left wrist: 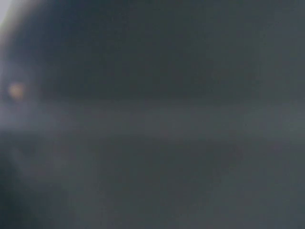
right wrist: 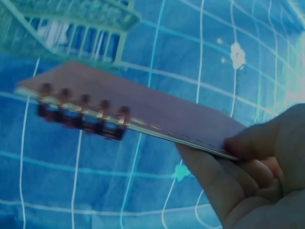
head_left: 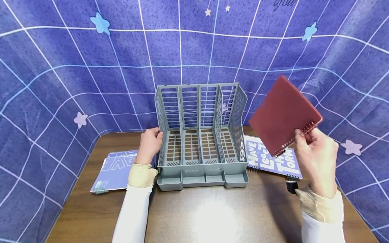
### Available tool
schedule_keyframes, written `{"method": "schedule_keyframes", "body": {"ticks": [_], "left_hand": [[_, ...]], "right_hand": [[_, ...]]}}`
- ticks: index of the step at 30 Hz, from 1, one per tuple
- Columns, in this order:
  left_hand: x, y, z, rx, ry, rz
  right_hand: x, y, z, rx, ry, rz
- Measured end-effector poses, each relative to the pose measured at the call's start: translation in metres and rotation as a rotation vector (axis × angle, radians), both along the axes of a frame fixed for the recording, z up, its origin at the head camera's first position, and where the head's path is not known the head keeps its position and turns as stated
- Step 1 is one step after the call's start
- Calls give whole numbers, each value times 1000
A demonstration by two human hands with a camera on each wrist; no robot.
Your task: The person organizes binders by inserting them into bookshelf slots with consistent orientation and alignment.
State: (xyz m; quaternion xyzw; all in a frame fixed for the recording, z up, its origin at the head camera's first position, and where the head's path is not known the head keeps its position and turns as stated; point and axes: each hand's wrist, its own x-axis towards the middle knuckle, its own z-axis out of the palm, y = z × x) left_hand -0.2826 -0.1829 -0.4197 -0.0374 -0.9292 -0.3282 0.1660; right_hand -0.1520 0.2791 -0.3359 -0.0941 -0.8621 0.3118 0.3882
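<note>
A dark red spiral notebook is raised above the right side of the table, tilted. My right hand pinches it by its bound edge, between thumb and fingers; the right wrist view shows the brown-red rings along that edge. At the centre stands a grey-green desk file organizer with upright dividers and small front trays. My left hand holds the organizer's left side wall, its fingers partly hidden. The left wrist view is dark and blurred, so it adds nothing about that hand.
A blue notebook lies left of the organizer, partly behind the left forearm. Another blue-and-white spiral notebook with lettering lies to the right, under the raised one. A blue gridded cloth hangs behind the brown wooden table.
</note>
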Motion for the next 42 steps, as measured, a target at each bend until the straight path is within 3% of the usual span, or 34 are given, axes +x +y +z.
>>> {"method": "schedule_keyframes", "body": {"ticks": [5,8,17,22,29,42], "left_hand": [[-1,0,1,2,0,-6],[-2,-1,1,5,2,-1],[-1,-1,1,17,-8,9],[-1,0,2,20,-6,4],[0,0,2,30,-50,9],[-1,-1,-2,28,-33,14]], "right_hand": [[1,-14,3,-154,68,14],[-4,-23,-1,-170,119,41],[-40,-58,-38,-149,137,122],[-58,-73,-64,-180,100,122],[-69,-85,-90,-149,47,121],[-75,-89,-109,-100,14,106]]}}
